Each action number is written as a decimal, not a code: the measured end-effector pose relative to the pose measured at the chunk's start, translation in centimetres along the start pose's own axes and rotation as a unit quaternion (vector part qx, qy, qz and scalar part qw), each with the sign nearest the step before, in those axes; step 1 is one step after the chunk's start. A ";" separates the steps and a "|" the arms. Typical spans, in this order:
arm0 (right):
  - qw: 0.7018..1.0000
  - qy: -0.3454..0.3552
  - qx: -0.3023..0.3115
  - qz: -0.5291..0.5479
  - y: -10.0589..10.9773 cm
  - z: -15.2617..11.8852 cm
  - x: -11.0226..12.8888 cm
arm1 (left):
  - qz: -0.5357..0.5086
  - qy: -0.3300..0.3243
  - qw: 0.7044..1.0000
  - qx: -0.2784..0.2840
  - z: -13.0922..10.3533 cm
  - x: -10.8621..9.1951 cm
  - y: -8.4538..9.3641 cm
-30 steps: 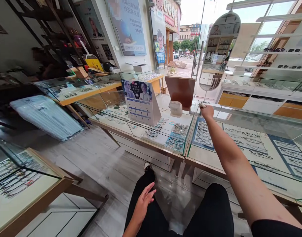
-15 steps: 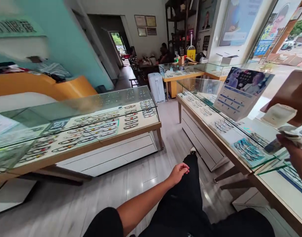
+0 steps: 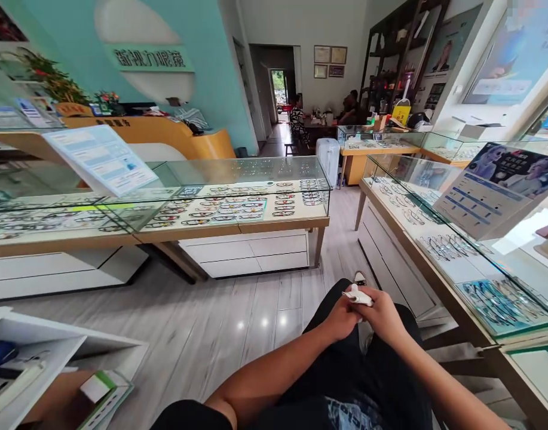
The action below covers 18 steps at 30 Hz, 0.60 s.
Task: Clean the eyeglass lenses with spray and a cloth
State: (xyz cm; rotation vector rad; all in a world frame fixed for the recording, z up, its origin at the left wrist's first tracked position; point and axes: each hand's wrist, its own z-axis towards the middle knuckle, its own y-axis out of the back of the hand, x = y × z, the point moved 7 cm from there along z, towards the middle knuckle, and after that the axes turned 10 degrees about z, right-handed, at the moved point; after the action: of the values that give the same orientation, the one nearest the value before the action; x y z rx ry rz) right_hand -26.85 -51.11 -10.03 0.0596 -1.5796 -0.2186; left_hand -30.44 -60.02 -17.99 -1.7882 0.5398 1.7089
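Note:
My hands meet low in front of me, above my black-trousered thighs. My right hand (image 3: 383,313) is closed on a crumpled white cloth (image 3: 360,295), which could also be tissue. My left hand (image 3: 343,318) presses up against it from the left, fingers curled at the cloth's near end; its fingertips are partly hidden. A greyish, shiny thing (image 3: 366,335) shows just below the hands, too unclear to name.
Glass display cases of eyeglasses stand left (image 3: 238,227) and right (image 3: 408,230), with a card stand (image 3: 493,191) on the right one. A white shelf unit (image 3: 76,346) is at lower left. A pale suitcase (image 3: 328,160) and seated people are farther back.
My right hand has come from over the right-hand case to my lap, bringing the white cloth to my left hand. My left hand has closed against it. The view has swung left.

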 end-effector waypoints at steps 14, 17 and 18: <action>0.983 0.044 0.130 0.120 -7.7 3.1 -0.5 | 0.086 -0.025 0.968 -0.234 -8.3 -5.2 6.6; 0.970 0.047 0.197 0.138 -10.4 4.0 -1.5 | 0.104 -0.002 0.953 -0.286 -9.0 -4.6 8.0; 0.964 0.045 0.209 0.156 -11.2 4.5 -2.3 | 0.109 0.001 0.945 -0.307 -9.3 -4.4 8.8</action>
State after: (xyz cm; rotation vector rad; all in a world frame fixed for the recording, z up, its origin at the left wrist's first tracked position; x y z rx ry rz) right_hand -32.37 -61.27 -14.28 0.1463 -1.4989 0.3620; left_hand -29.74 -73.17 -14.99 -2.2135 0.2134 2.2000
